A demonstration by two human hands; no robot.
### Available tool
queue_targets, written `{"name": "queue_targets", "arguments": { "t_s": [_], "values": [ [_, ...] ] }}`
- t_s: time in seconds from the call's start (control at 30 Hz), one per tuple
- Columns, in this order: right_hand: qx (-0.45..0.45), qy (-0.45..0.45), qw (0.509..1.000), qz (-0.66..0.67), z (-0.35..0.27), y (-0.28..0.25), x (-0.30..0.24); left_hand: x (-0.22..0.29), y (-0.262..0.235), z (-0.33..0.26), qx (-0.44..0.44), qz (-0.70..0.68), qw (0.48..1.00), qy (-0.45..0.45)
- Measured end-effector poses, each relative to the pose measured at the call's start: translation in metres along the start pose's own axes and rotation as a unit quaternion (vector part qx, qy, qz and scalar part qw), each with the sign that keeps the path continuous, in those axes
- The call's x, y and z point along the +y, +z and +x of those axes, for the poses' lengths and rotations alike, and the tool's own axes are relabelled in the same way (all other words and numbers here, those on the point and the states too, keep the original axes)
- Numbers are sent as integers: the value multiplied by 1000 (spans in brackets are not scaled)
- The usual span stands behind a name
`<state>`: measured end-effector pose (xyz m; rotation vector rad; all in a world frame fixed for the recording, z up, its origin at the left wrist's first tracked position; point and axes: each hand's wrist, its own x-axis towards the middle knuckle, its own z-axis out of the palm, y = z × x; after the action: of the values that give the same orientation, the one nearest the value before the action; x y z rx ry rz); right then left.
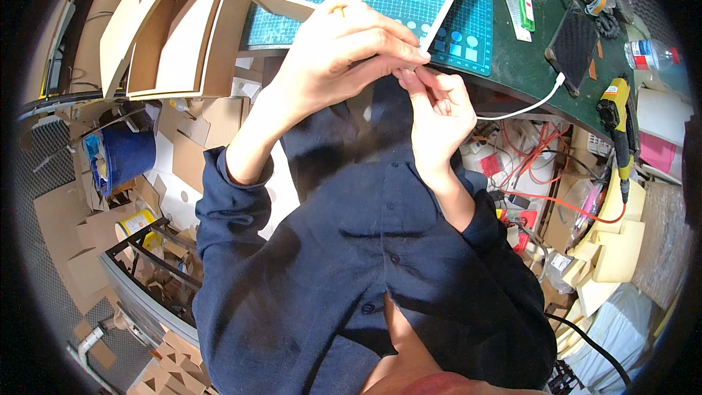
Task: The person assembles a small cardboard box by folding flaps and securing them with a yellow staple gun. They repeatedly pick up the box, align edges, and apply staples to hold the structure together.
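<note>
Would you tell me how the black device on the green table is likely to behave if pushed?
The black device would probably slide rather than roll, since it looks flat and lies on the table. Its straight edges suggest it is stiff. The white cable at its near end might drag along or tug at it.

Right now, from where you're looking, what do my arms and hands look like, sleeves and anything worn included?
Your left sleeve and right sleeve are dark navy and creased, reaching only partway down. Neither hand is gloved. Your left hand shows a small yellow band, apparently a ring; your right hand shows none.
</note>
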<state>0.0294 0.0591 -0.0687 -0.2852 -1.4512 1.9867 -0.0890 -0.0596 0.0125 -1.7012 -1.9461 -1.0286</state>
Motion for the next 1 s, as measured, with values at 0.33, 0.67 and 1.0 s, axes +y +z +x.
{"name": "queue_targets", "arguments": {
  "t_s": [0.33, 0.67, 1.0],
  "values": [
    [7, -17, 1000, -26, -2, 3, 1, -1, -1, -3, -11, 27, 999, -40],
    [25, -45, 997, -55, -2, 2, 9, 0, 2, -5, 6, 12, 999, -35],
    [42, -62, 995, -72, 0, 4, 10, -5, 9, -8, 32, 38, 999, -5]
  ]
}}
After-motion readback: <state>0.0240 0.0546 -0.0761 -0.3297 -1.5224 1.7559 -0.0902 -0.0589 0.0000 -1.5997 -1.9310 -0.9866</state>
